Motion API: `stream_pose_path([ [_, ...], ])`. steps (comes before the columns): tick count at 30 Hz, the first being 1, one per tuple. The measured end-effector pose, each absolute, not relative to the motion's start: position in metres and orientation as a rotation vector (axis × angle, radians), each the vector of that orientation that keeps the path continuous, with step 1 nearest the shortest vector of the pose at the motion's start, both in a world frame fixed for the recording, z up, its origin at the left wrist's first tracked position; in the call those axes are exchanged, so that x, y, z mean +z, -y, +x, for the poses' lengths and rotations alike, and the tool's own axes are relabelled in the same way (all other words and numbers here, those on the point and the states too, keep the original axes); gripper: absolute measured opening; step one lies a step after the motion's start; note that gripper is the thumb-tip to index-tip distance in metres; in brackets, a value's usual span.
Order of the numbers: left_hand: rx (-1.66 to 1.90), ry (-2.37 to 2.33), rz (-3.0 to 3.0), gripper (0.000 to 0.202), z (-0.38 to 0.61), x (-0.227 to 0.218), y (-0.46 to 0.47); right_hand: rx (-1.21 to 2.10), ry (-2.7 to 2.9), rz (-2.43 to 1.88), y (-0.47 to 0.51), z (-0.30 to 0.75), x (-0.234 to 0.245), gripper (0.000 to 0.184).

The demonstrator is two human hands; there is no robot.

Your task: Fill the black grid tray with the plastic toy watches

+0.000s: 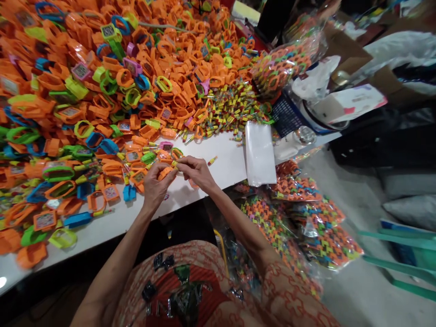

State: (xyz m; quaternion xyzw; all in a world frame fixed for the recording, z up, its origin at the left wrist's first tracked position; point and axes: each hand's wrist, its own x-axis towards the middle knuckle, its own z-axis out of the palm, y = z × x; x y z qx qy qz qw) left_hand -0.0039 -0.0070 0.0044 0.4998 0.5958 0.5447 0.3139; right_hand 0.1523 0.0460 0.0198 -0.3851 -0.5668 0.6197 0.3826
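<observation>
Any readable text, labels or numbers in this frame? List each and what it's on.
Nothing reads cleanly.
Shirt: large dark letters, warped by folds, unreadable.
White box: pink print, blurred.
Toy panels: patterned squares, too small.
Orange toy held by left hand and right hand: no print visible.

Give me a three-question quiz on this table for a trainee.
1. True or false: the left hand and the right hand pinch one orange piece between them.
2. Which colour dominates the heap of plastic pieces? A blue, B orange, C pink.
3. Fill in: the stack of clear bags lies on the white table to the ___ of both hands.
Key: 1 true; 2 B; 3 right.
</observation>
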Motion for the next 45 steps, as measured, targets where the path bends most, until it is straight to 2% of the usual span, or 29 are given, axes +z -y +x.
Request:
stream_pose_path([
  [10, 1.307, -1.565, 1.810, 0.033, -0.016, 0.004, 0.005, 1.241, 1.925, -0.928, -0.049, 0.170, 0.034, 0.023],
  [17, 1.035, -1.445, 2.002, 0.030, -0.025, -0.011, 0.003, 1.171, 2.231, -0.803, -0.059, 0.183, 0.034, 0.027],
  [26, 0.990, -1.428, 1.944, 0.033, -0.024, 0.000, -0.004, 1.244, 2.037, -0.861, -0.057, 0.184, 0.023, 0.020],
  [33, 0.945, -1.362, 1.911, 0.029, -0.022, -0.001, -0.005, 1.159, 2.190, -0.794, -0.057, 0.189, 0.024, 0.020],
  [36, 0.942, -1.344, 1.866, 0.028, -0.023, 0.003, -0.006, 1.260, 2.087, -0.826, -0.054, 0.187, 0.022, 0.026],
  [40, 0.942, -1.286, 1.738, 0.031, -0.025, 0.012, -0.007, 1.616, 1.782, -0.833, -0.057, 0.188, 0.022, 0.035],
  [45, 0.823, -1.123, 1.566, 0.038, -0.020, 0.016, -0.002, 2.004, 1.952, -0.575, -0.072, 0.196, 0.033, 0.033],
])
